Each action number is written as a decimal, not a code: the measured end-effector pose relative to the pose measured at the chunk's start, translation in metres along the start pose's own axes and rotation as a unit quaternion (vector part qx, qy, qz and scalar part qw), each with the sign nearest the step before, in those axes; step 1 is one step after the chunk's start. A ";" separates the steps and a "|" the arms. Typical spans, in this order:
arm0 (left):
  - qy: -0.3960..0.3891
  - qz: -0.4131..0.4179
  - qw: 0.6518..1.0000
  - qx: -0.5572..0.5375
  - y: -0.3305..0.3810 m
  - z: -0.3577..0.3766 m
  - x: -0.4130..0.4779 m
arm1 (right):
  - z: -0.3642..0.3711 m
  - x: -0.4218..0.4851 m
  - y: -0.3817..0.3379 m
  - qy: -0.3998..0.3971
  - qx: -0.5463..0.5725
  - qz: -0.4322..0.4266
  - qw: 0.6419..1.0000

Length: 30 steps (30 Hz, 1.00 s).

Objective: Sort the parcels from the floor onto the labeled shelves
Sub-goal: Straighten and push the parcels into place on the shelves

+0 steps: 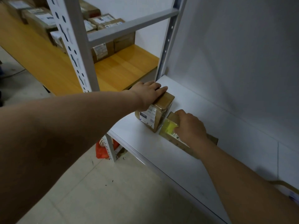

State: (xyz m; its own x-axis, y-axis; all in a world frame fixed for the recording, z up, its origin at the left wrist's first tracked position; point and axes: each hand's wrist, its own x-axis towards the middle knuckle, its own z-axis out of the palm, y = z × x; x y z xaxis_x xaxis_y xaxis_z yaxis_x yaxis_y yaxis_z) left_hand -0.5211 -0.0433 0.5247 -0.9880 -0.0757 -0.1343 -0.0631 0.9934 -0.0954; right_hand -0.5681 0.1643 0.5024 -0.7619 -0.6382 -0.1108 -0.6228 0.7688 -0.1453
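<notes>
Two cardboard parcels stand on a white shelf [226, 143]. The taller parcel [159, 113], brown with a white label, stands upright near the shelf's left end. My left hand [148, 94] lies over its top with the fingers stretched along the upper edge. Just to its right a flatter parcel [169, 128] with yellow tape and a white label lies tilted. My right hand [189, 126] grips that parcel from above, fingers curled over its near top edge. Most of this parcel is hidden under my hand and forearm.
A grey metal rack [76, 50] with orange shelf boards [123, 67] stands at the left, holding several labelled cardboard boxes [100, 52]. An orange bag [101, 151] sits on the tiled floor under the white shelf. Another parcel's corner [289, 189] shows at the right edge.
</notes>
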 end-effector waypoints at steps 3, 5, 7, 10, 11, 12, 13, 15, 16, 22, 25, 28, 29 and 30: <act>0.002 -0.004 1.000 0.000 0.002 0.002 0.000 | 0.001 0.005 -0.005 0.007 -0.005 -0.004 1.000; 0.006 -0.011 1.000 0.002 0.004 0.003 0.000 | 0.003 0.008 -0.008 0.013 -0.011 -0.006 1.000; 0.006 -0.020 1.000 0.003 0.005 0.003 -0.002 | 0.005 0.009 -0.010 0.013 -0.012 -0.003 1.000; 0.006 -0.031 1.000 -0.005 0.006 0.004 -0.009 | 0.004 0.005 -0.008 0.002 0.012 -0.002 1.000; 0.008 -0.028 1.000 -0.003 0.008 0.004 -0.012 | 0.003 0.002 -0.005 0.003 0.023 0.001 1.000; 0.012 -0.022 1.000 0.000 0.011 0.002 -0.015 | 0.000 -0.002 -0.001 0.005 0.033 0.007 0.999; 0.017 -0.008 1.000 0.001 0.015 0.001 -0.018 | -0.004 -0.006 0.003 0.007 0.041 0.016 0.999; 0.026 0.038 0.999 -0.001 0.027 -0.006 -0.023 | -0.014 -0.019 0.018 0.012 0.050 0.040 0.998; 0.025 0.064 0.998 -0.001 0.034 -0.009 -0.025 | -0.019 -0.029 0.027 0.014 0.050 0.054 0.997; 0.022 0.174 0.984 -0.016 0.116 -0.033 -0.022 | -0.050 -0.102 0.111 -0.001 0.026 0.165 0.986; 0.025 0.225 0.974 0.002 0.173 -0.047 -0.019 | -0.059 -0.142 0.156 -0.014 -0.004 0.240 0.971; 0.016 0.263 0.965 0.001 0.232 -0.052 -0.016 | -0.061 -0.181 0.192 -0.026 -0.015 0.301 0.953; 0.011 0.270 0.963 -0.005 0.251 -0.052 -0.016 | -0.060 -0.194 0.203 -0.027 -0.013 0.313 0.949; 0.004 0.274 0.962 -0.012 0.270 -0.053 -0.016 | -0.058 -0.205 0.214 -0.030 -0.013 0.322 0.946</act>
State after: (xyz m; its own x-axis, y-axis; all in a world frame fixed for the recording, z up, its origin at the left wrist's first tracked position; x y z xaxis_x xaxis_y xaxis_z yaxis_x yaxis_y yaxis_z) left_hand -0.5295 0.2312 0.5534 -0.8746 0.4612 -0.1495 0.4650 0.8853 0.0105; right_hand -0.5555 0.4626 0.5510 -0.9739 -0.0369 -0.2238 -0.0371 0.9993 -0.0033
